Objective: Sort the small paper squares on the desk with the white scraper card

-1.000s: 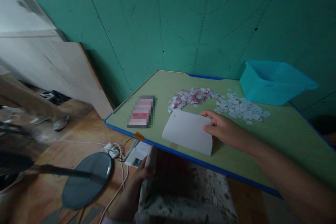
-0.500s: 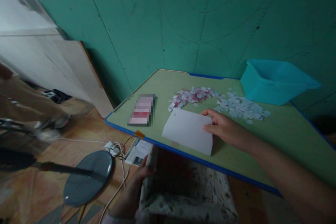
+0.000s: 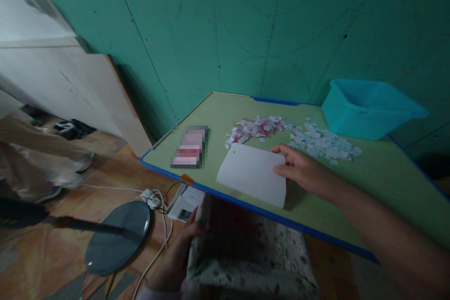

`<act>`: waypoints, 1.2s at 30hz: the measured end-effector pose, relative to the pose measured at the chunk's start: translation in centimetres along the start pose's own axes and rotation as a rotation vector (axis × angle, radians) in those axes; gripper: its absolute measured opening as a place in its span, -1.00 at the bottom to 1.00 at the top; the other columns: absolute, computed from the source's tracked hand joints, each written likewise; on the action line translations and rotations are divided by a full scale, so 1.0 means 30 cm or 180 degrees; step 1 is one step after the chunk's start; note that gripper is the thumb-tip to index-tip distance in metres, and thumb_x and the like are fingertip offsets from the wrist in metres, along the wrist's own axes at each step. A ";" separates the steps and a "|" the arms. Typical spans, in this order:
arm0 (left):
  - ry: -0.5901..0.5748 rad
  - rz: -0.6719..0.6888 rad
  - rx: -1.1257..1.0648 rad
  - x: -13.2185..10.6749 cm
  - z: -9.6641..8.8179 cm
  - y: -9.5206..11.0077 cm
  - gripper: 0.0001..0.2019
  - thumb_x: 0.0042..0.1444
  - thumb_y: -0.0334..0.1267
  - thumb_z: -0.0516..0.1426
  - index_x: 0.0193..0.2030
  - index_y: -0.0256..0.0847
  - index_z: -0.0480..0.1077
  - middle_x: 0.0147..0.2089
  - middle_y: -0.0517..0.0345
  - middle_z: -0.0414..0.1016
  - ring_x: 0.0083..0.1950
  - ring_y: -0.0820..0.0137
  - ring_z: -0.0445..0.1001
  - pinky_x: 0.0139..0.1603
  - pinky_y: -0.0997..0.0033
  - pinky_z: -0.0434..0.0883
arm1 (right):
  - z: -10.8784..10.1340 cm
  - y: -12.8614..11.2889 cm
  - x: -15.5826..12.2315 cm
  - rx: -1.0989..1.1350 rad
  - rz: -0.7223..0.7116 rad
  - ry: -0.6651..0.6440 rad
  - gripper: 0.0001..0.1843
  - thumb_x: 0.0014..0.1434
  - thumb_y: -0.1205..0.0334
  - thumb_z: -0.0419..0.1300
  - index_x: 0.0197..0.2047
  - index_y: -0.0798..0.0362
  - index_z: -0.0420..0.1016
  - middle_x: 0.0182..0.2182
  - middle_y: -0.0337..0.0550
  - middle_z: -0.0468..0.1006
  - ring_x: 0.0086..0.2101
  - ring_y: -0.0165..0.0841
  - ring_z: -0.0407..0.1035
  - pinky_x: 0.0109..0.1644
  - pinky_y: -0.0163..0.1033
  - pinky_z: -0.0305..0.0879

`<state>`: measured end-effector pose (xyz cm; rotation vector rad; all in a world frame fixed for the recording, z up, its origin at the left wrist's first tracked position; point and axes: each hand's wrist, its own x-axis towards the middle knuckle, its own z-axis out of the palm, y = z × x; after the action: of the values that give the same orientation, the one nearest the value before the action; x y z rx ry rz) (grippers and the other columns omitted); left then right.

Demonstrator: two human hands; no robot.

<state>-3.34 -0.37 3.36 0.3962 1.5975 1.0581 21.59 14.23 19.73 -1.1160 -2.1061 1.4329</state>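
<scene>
My right hand [image 3: 295,164] is closed on the right edge of a sheet of white paper [image 3: 251,173], thumb on top and fingers behind. The paper curves slightly near the front edge of the green table [image 3: 326,197]. Just behind it lie a heap of pink and white paper slips [image 3: 258,127] and a heap of mostly white slips [image 3: 325,144]. Below the table edge, my left hand [image 3: 190,236] is wrapped round the left rim of an open, dark-speckled, whitish box-like container [image 3: 267,274]. Some of its fingers are hidden by that rim.
A turquoise plastic bin [image 3: 369,112] stands at the table's back right. A blurred-out phone-like object [image 3: 190,146] lies at the left. On the floor are a round metal base [image 3: 119,239], white cables [image 3: 165,225] and a white tray [image 3: 184,201]. A person's legs [image 3: 31,154] show far left.
The paper's right side has shifted very slightly, with my right hand still on it. My left hand has stayed put. At the far left, the person's legs have moved.
</scene>
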 end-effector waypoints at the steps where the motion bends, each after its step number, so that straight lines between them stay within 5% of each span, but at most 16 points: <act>1: 0.0152 0.0079 0.0077 -0.006 0.005 0.005 -0.61 -0.67 -0.40 0.12 -0.50 -0.12 0.31 -0.59 0.27 0.42 -0.37 0.24 0.38 -0.34 0.36 0.36 | 0.000 -0.003 -0.001 0.0010 -0.0001 -0.0007 -0.81 0.00 0.30 0.02 -0.25 0.03 0.19 -0.45 -0.25 0.39 -0.47 -0.43 0.31 -0.46 -0.34 0.17; 4: 0.0414 0.0229 0.0190 -0.018 0.015 0.015 -0.66 -0.67 -0.39 0.09 -0.55 -0.09 0.27 -0.66 0.33 0.35 -0.42 0.29 0.34 -0.38 0.39 0.34 | -0.002 -0.013 -0.006 0.0073 0.0037 -0.0061 -0.81 -0.01 0.29 0.03 -0.24 0.03 0.19 -0.45 -0.25 0.38 -0.47 -0.43 0.29 -0.46 -0.34 0.18; 8: -0.0082 -0.0045 0.0159 0.003 -0.008 0.004 -0.63 -0.64 -0.43 0.13 -0.51 -0.10 0.31 -0.60 0.32 0.44 -0.34 0.27 0.41 -0.33 0.43 0.37 | -0.007 -0.030 -0.017 0.0236 0.0092 -0.0243 -0.76 -0.02 0.28 0.05 -0.22 0.03 0.17 -0.45 -0.26 0.36 -0.47 -0.44 0.28 -0.45 -0.34 0.18; 20: -0.0380 -0.0326 -0.0332 0.025 -0.019 -0.013 -0.57 -0.65 -0.48 0.16 -0.44 -0.16 0.40 -0.57 0.27 0.54 -0.34 0.19 0.47 -0.36 0.34 0.40 | -0.012 -0.035 -0.032 0.0365 0.0093 -0.0303 -0.74 -0.01 0.25 0.07 -0.19 0.01 0.18 -0.42 -0.26 0.40 -0.46 -0.44 0.30 -0.42 -0.33 0.20; 24: -0.0395 -0.0442 -0.0382 0.008 -0.001 0.007 -0.66 -0.67 -0.47 0.13 -0.57 -0.10 0.35 -0.61 0.32 0.53 -0.40 0.24 0.45 -0.42 0.36 0.37 | -0.024 -0.029 -0.015 0.0505 -0.0070 0.0185 -0.74 -0.04 0.24 0.09 -0.22 0.01 0.19 -0.48 -0.27 0.40 -0.49 -0.43 0.30 -0.43 -0.31 0.22; 30: 0.0367 -0.0192 -0.0147 -0.007 0.027 0.025 -0.69 -0.74 -0.55 0.10 -0.81 -0.01 0.20 -0.79 0.45 0.39 -0.59 0.43 0.29 -0.53 0.46 0.27 | -0.106 -0.026 0.013 0.0845 -0.0277 0.1572 -0.67 -0.13 0.24 0.14 -0.22 -0.01 0.22 -0.45 -0.25 0.43 -0.44 -0.37 0.32 -0.40 -0.25 0.25; 35: 0.0167 0.0049 0.0480 0.024 0.016 -0.013 -0.77 -0.66 -0.46 0.08 -0.90 -0.03 0.11 -0.88 0.41 0.25 -0.71 0.52 0.16 -0.59 0.44 0.20 | -0.229 0.011 0.015 0.1266 -0.0410 0.2520 -0.67 -0.18 0.25 0.14 -0.26 -0.06 0.26 -0.37 -0.23 0.42 -0.40 -0.35 0.31 -0.43 -0.25 0.22; 36: -0.0177 0.0088 0.0621 0.039 0.005 -0.027 -0.80 -0.64 -0.46 0.09 -0.90 -0.05 0.16 -0.87 0.39 0.27 -0.70 0.52 0.17 -0.56 0.43 0.23 | -0.250 0.024 0.014 0.1250 -0.0358 0.2630 -0.69 -0.19 0.26 0.13 -0.27 -0.06 0.27 -0.37 -0.22 0.42 -0.41 -0.34 0.30 -0.44 -0.25 0.21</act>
<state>-3.35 0.10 2.01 0.5753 1.6549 0.9065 26.63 19.29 22.20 -1.1345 -1.2286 1.0091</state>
